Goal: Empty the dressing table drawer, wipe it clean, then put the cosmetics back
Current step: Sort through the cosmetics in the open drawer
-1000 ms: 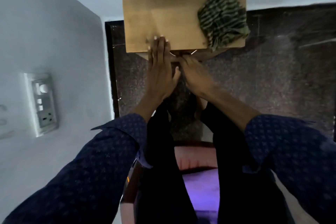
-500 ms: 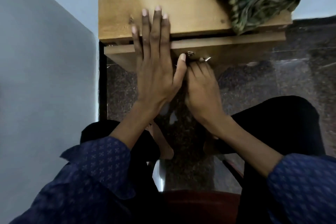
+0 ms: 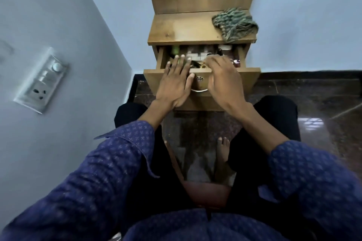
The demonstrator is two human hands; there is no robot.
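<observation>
Both hands' grip spread: left hand (image 3: 175,82) flat, right hand (image 3: 223,78) loosely curled over wooden drawer (image 3: 248,75) of jumbled cosmetics (image 3: 195,55).

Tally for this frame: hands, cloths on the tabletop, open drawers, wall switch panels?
Hands: 2 (left hand, right hand)
Cloths: 1 (green cloth)
Open drawers: 1 (drawer)
Switch panels: 1 (switch panel)
Total: 5
</observation>
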